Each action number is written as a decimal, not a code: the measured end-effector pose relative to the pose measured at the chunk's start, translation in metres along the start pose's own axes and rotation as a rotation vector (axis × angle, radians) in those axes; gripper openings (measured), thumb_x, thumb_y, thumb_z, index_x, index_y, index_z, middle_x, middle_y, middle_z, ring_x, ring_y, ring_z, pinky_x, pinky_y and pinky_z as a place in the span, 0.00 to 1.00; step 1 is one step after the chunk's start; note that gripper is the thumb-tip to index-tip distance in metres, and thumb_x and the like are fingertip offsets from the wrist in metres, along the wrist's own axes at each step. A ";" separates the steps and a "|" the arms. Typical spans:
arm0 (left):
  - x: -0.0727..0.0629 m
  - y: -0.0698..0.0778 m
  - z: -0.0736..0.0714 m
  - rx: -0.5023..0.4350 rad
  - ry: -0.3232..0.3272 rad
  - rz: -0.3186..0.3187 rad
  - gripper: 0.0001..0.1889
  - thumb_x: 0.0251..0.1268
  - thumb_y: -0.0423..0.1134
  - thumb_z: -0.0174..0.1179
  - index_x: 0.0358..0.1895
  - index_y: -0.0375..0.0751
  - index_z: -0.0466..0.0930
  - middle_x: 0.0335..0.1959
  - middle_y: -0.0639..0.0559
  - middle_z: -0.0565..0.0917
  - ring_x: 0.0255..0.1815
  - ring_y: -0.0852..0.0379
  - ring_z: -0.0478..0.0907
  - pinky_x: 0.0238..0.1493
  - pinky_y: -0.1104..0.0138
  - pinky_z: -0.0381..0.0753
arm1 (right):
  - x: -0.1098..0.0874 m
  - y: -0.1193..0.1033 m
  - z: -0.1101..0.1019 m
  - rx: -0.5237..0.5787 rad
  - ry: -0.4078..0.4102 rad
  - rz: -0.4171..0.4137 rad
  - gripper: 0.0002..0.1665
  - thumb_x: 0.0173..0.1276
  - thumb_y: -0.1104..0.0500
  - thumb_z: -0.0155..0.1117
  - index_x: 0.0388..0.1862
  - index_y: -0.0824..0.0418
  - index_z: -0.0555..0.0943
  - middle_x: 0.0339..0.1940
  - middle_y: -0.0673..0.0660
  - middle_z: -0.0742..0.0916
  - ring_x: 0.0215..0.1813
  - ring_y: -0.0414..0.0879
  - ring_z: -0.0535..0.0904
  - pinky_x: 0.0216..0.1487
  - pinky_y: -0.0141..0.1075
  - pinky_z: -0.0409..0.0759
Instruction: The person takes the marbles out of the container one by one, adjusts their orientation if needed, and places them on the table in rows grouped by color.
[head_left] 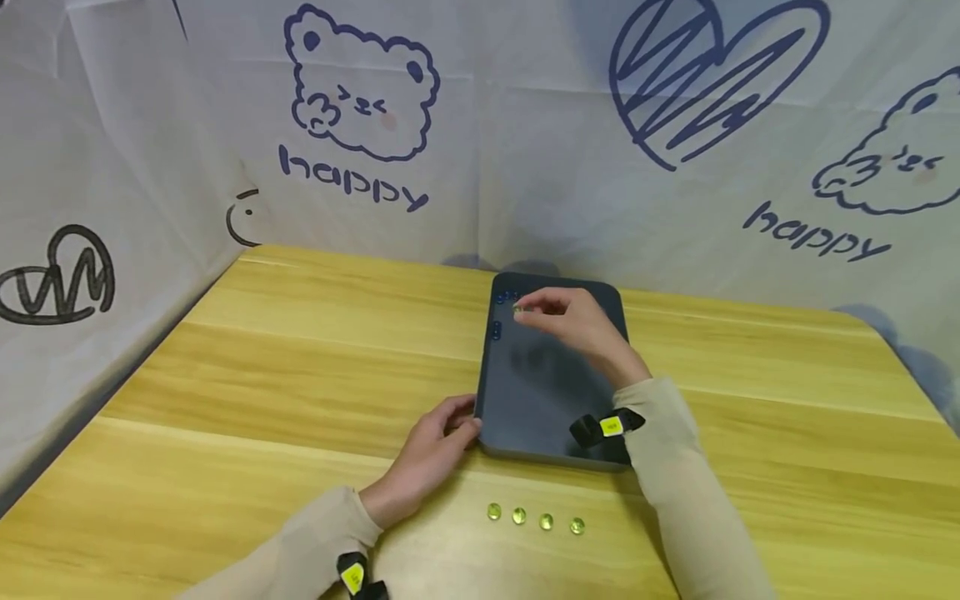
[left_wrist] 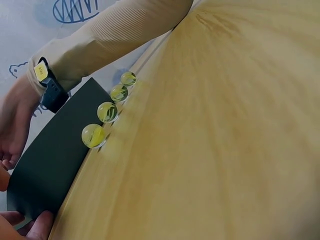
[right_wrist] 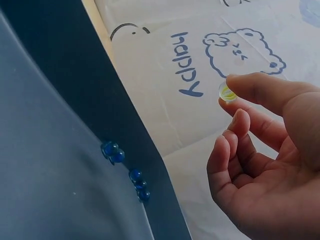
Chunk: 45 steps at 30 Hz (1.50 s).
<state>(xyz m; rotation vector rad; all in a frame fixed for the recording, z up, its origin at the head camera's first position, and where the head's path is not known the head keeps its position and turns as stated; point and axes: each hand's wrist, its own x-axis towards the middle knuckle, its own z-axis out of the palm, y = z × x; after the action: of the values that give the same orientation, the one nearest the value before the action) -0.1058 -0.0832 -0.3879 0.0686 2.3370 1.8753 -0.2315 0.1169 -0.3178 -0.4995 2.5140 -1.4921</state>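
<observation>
My right hand (head_left: 566, 321) pinches a clear marble with a yellow-green swirl (right_wrist: 227, 93) between thumb and index finger, above the far left part of a dark grey-blue tray (head_left: 551, 375). The other fingers curl inward in the right wrist view. Inside the tray, several blue marbles (right_wrist: 139, 184) sit along the wall at the far left corner, and another pair of blue marbles (head_left: 497, 331) lies nearer along the left side. My left hand (head_left: 427, 454) holds the tray's left edge by its near corner, thumb and fingers at the wall; some fingertips are hidden.
Several yellow-green marbles (head_left: 519, 516) stand in a row on the wooden table (head_left: 300, 367), just in front of the tray's near edge. Behind the table hangs a white cloth (head_left: 540, 167) with drawn bears and hearts, close to the tray's far end.
</observation>
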 end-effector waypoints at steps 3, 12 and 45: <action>0.001 0.000 0.000 0.008 0.004 0.000 0.22 0.72 0.37 0.52 0.65 0.30 0.69 0.54 0.41 0.79 0.54 0.48 0.75 0.58 0.54 0.73 | -0.006 0.000 0.001 -0.029 -0.006 -0.011 0.15 0.68 0.57 0.65 0.51 0.62 0.84 0.33 0.56 0.79 0.39 0.61 0.72 0.36 0.41 0.69; 0.001 0.002 0.000 0.002 -0.002 -0.001 0.22 0.71 0.36 0.51 0.65 0.29 0.68 0.54 0.40 0.79 0.55 0.46 0.75 0.58 0.54 0.73 | -0.016 -0.002 0.001 -0.024 -0.012 -0.039 0.16 0.68 0.57 0.65 0.52 0.64 0.83 0.32 0.56 0.79 0.37 0.57 0.72 0.35 0.41 0.69; 0.002 0.003 0.001 -0.011 0.013 -0.013 0.21 0.71 0.35 0.52 0.64 0.30 0.70 0.53 0.42 0.80 0.53 0.48 0.76 0.56 0.55 0.75 | -0.074 -0.015 -0.004 -0.067 -0.112 -0.064 0.14 0.67 0.56 0.66 0.47 0.62 0.84 0.33 0.53 0.82 0.37 0.49 0.78 0.42 0.43 0.78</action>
<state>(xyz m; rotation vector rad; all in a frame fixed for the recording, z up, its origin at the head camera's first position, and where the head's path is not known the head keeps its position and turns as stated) -0.1083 -0.0816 -0.3851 0.0394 2.3294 1.8883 -0.1610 0.1408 -0.3042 -0.6614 2.4896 -1.3636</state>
